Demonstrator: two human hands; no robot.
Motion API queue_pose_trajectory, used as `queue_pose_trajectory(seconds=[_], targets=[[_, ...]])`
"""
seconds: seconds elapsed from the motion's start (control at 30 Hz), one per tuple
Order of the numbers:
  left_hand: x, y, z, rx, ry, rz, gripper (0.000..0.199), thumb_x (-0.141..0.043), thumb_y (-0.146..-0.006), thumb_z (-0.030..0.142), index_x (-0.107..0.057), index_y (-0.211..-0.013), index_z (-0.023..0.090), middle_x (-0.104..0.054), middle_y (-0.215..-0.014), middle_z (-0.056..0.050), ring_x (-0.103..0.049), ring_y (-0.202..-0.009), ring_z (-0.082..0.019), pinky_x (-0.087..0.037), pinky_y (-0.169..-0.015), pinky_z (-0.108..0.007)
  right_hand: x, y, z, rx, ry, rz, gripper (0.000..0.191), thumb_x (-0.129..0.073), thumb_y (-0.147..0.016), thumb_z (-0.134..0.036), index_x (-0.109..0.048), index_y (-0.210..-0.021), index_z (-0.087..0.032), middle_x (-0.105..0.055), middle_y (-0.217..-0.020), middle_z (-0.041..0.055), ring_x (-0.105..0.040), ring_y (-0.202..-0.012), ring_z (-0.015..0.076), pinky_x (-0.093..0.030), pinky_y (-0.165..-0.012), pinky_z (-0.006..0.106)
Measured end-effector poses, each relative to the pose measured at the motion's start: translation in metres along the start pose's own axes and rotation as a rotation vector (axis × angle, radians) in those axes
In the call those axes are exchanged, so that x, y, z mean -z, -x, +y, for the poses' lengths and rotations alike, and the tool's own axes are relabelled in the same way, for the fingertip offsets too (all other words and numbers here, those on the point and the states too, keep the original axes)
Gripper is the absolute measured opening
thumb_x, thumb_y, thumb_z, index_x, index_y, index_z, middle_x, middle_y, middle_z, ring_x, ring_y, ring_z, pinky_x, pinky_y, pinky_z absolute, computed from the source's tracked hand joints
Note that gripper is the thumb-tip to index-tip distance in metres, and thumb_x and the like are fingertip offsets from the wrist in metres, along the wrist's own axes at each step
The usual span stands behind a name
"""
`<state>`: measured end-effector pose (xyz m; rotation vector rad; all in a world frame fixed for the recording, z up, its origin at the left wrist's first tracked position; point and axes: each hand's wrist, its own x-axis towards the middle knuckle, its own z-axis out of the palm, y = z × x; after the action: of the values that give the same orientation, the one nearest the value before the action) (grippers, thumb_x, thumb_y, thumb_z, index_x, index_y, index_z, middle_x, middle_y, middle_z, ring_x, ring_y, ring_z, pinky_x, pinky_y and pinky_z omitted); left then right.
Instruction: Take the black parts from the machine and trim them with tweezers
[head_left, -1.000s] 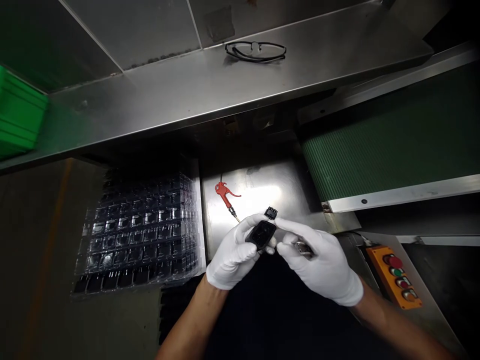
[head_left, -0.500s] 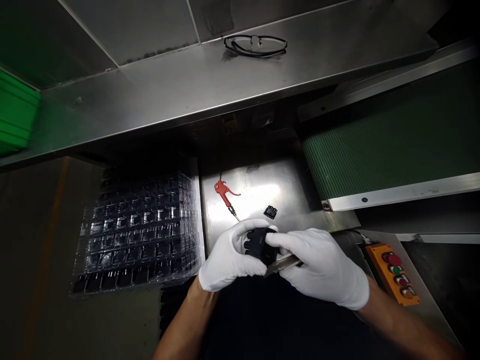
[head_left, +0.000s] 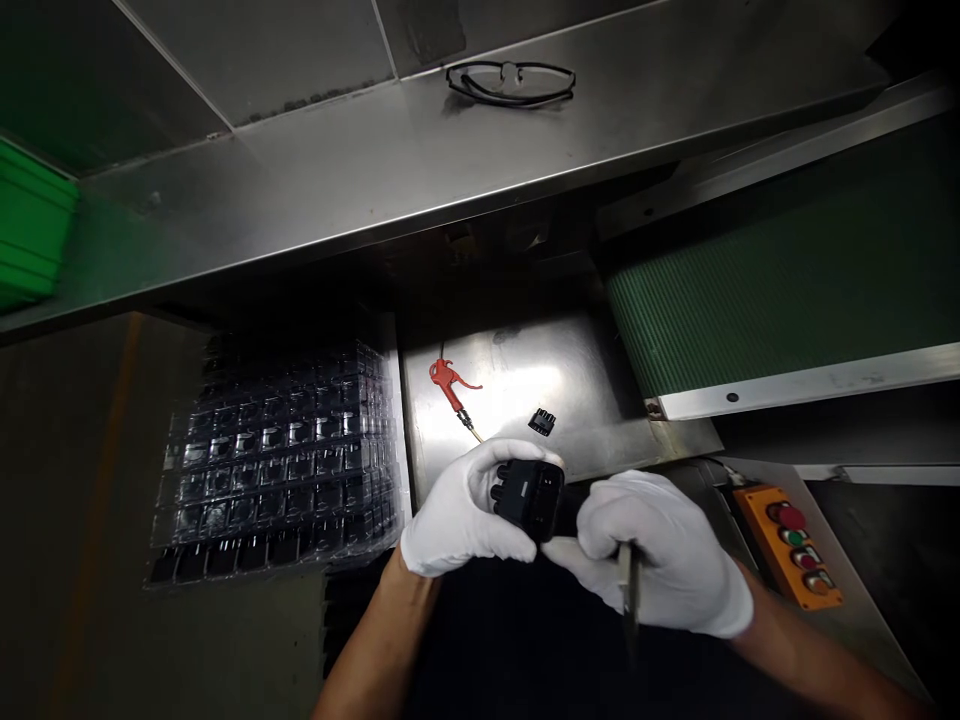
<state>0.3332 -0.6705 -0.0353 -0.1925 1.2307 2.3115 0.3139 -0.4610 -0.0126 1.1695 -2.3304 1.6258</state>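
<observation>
Both my hands wear white gloves and meet just below the lit steel plate (head_left: 570, 370). My left hand (head_left: 465, 515) grips a small black plastic part (head_left: 531, 493) with its face turned up. My right hand (head_left: 660, 555) touches the part's lower edge with its fingertips and holds a thin metal tool (head_left: 626, 590) that points down. A second small black part (head_left: 541, 422) lies on the plate just beyond my hands.
A clear blister tray (head_left: 277, 460) with several black parts lies at the left. A red air gun (head_left: 448, 383) rests on the plate. A green conveyor belt (head_left: 780, 290) runs at the right, an orange button box (head_left: 795, 545) below it. Glasses (head_left: 510, 82) lie on the steel shelf.
My left hand has turned the black part so its face shows. My right hand has drawn back down and right, and the metal tool has swung from pointing left to pointing down.
</observation>
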Motion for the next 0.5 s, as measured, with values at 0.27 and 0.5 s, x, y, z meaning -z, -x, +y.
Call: queue_pose_trajectory(seconds=[0.27, 0.5], targets=[[0.003, -0.001, 0.004, -0.032, -0.088, -0.046, 0.068, -0.104, -0.047, 0.023, -0.078, -0.110, 0.030, -0.072, -0.123, -0.004, -0.067, -0.113, -0.026, -0.054, -0.098, -0.038, -0.001, 0.005, 0.004, 0.016, 0.070, -0.119, 0.018, -0.067, -0.102, -0.021, -0.061, -0.117, -0.016, -0.053, -0.073, -0.0087, -0.051, -0.057, 0.0067, -0.037, -0.051, 0.026], [-0.005, -0.002, -0.004, -0.051, 0.008, 0.030, 0.064, -0.101, -0.054, 0.023, -0.072, -0.110, 0.025, -0.068, -0.120, -0.004, -0.064, -0.102, -0.020, -0.052, -0.090, -0.031, -0.003, -0.005, 0.012, 0.003, 0.023, -0.068, 0.011, -0.063, -0.094, -0.010, -0.060, -0.104, -0.016, -0.059, -0.080, -0.0072, -0.053, -0.062, 0.0067, -0.040, -0.054, 0.024]])
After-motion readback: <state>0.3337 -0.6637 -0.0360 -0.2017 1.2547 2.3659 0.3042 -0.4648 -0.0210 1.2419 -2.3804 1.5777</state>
